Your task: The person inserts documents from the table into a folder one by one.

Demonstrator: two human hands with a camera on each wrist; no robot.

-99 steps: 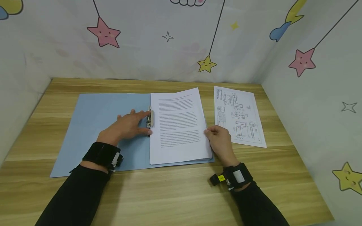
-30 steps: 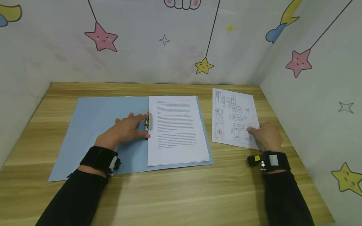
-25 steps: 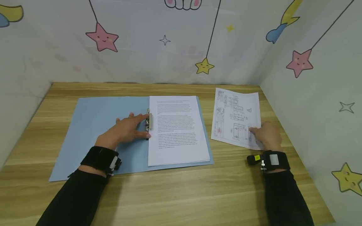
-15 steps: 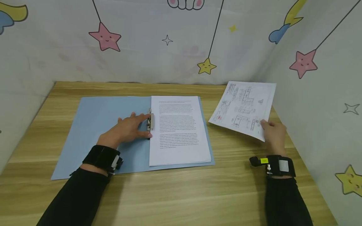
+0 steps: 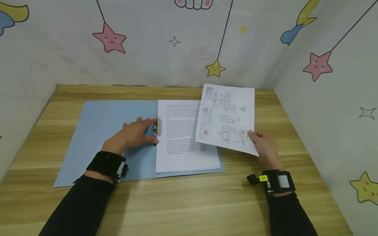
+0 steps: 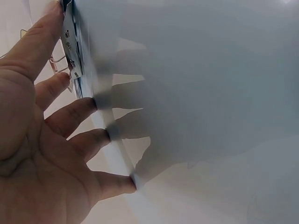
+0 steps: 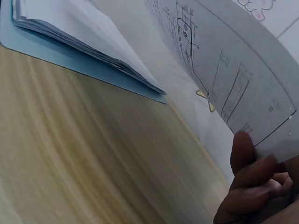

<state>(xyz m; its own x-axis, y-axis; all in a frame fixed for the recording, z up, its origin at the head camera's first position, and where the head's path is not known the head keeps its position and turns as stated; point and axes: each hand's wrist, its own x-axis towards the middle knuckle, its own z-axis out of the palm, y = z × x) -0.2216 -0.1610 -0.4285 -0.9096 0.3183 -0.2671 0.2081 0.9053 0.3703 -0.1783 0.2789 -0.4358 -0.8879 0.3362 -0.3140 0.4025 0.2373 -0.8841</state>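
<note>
A blue folder [image 5: 97, 118] lies spread on the table, with a stack of printed text pages [image 5: 180, 160] on its right half. At its spine is a metal clip [image 5: 158, 127]. My left hand [image 5: 128, 134] rests on the folder with fingers spread, its thumb and index fingertip at the clip. In the left wrist view those fingers [image 6: 74, 116] reach straight onto the folder surface. My right hand [image 5: 265, 147] pinches the lower right corner of a technical drawing sheet [image 5: 227, 114]. The sheet is raised and overlaps the right side of the stack in the head view.
The wooden table [image 5: 189, 203] meets a wall covering [image 5: 147, 65] with cartoon stars behind and on the right. In the right wrist view, the folder edge [image 7: 84, 67] and layered page edges [image 7: 117, 60] lie left of the raised sheet.
My right hand let go of the stack's edge, moved right, took hold of the drawing sheet, lifted it and carried it left over the stack. My left hand stayed at the clip.
</note>
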